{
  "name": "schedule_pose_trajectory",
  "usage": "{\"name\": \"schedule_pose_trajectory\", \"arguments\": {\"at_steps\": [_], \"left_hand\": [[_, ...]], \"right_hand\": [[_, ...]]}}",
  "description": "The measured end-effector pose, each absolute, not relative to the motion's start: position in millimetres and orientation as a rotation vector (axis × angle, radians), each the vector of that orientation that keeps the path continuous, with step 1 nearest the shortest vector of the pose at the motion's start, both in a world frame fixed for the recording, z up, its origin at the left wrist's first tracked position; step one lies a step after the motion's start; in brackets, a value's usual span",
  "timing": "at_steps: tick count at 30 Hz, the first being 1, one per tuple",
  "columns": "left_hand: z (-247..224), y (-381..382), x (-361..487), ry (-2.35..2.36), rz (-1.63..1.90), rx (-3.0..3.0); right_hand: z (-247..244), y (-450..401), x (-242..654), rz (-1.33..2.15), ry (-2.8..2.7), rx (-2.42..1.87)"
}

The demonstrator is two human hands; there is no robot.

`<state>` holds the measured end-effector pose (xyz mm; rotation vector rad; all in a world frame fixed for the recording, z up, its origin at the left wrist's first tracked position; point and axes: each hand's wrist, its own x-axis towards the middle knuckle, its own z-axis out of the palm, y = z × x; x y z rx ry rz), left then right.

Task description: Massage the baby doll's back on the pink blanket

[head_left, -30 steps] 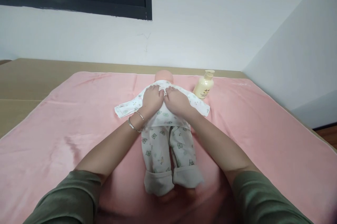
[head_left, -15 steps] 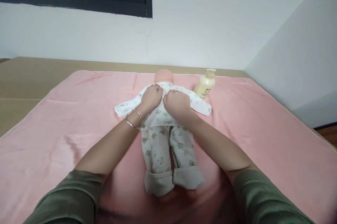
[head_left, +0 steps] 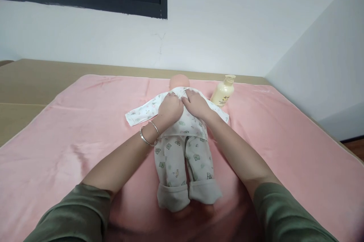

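A baby doll lies on its back, its bare head point(head_left: 179, 81) at the far end. It wears a white printed baby shirt point(head_left: 186, 126) and matching baby trousers point(head_left: 174, 162) with turned-up cuffs. My left hand point(head_left: 171, 108), below two silver bangles point(head_left: 149, 134), is closed on the shirt front at the chest. Beside it, my right hand point(head_left: 196, 104) bends its fingers over the other side of the shirt front, near the collar, thumb towards the left hand. Both hands hide the fabric between their fingertips. The left sleeve stretches out flat; my right arm partly covers the other.
A pale yellow pump bottle point(head_left: 223, 92) stands behind the doll's sleeve on the right. Beneath everything spreads a pink cloth point(head_left: 93, 128) over a wooden surface point(head_left: 31, 79). A white wall point(head_left: 216, 26) and a dark window frame point(head_left: 153, 3) rise behind.
My left hand has shifted slightly right over the chest. My right hand has turned and moved a little up towards the collar, its fingers less tightly curled than before.
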<state>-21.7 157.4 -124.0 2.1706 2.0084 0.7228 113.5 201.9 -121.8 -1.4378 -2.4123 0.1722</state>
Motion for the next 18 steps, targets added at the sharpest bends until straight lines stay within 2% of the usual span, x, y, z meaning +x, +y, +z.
{"name": "schedule_pose_trajectory", "arguments": {"at_steps": [3, 7, 13, 18], "left_hand": [[-132.5, 171.7, -31.9, 1.966, 0.732, 2.201], [-139.4, 184.0, -41.9, 1.993, 0.774, 2.152], [-135.1, 169.0, -31.6, 2.114, 0.778, 2.140], [-136.1, 149.1, -14.2, 2.135, 0.651, 2.395]], "right_hand": [[-119.9, 180.4, 100.3, 0.101, -2.399, -1.572], [-122.9, 159.0, 88.0, -0.019, -2.427, -1.514], [-123.8, 188.5, 103.4, 0.250, -2.318, -1.484], [-133.2, 215.1, 113.7, 0.262, -2.310, -1.382]]}}
